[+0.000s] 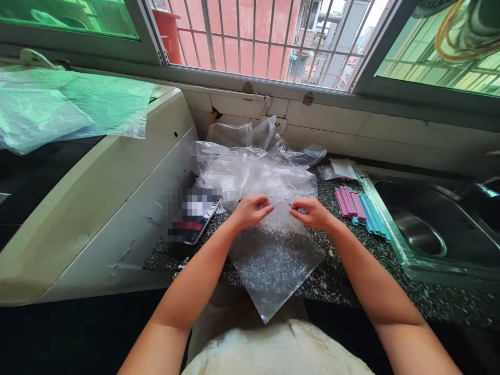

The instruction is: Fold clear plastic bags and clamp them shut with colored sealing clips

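Clear plastic bag (273,260), flat and empty, held by its top edge over the front of the speckled granite counter (336,276), lower corner hanging past the counter's edge. Left hand (252,209) pinched shut on the top edge at the bag's left, thumb against forefinger. Right hand (310,212) pinched shut on the same edge at the bag's right, the two hands near each other but apart, a short strip of the bag's mouth stretched between them. Just behind the hands, a loose heap of crumpled clear plastic bags (253,166) against the tiled wall. To the right of the heap, a row of pink sealing clips (349,202) lying side by side, touching a row of blue sealing clips (373,214) beside the rim of the steel sink (429,234). Left of the held bag, a phone (199,221) flat on the counter, screen blurred. Further left, a white appliance (97,192) with plastic sheeting (70,109) draped on top. Above, a barred window (265,36).
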`<state>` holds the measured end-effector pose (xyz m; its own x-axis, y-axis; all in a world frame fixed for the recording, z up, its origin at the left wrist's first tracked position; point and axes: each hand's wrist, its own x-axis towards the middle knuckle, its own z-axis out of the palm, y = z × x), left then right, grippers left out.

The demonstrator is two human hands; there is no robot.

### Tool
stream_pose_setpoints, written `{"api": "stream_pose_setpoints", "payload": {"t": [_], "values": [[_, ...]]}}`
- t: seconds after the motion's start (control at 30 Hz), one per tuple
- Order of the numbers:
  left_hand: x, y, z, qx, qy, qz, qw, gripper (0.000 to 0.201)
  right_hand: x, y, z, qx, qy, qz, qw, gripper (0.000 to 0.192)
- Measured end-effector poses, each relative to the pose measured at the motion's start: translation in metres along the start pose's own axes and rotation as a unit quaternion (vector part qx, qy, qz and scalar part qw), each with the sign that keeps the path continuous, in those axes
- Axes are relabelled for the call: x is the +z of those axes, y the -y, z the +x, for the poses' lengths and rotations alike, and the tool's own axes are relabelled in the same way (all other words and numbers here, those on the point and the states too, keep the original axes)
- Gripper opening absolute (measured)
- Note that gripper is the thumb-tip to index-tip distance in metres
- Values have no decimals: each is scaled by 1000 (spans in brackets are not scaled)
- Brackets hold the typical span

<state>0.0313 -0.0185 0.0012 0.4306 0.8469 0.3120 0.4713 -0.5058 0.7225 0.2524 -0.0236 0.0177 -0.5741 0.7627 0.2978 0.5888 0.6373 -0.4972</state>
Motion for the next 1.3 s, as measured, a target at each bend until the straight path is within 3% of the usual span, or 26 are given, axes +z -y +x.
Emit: {"api": "stream_pose_setpoints", "payload": {"t": [0.37, 0.6, 0.83, 1.3], "values": [[-1, 6, 3, -3, -16, 44, 999, 13, -1, -9, 0, 20, 4, 16, 1000, 17], [1, 3, 2, 18, 4, 63, 998, 15, -3, -6, 0, 41, 56, 52, 996, 16], [5, -2, 1, 53, 24, 67, 996, 14, 0, -1, 1, 35, -14, 45, 998, 15], [4, -3, 1, 40, 34, 59, 997, 13, -3, -1, 1, 12, -19, 34, 999, 17]]}}
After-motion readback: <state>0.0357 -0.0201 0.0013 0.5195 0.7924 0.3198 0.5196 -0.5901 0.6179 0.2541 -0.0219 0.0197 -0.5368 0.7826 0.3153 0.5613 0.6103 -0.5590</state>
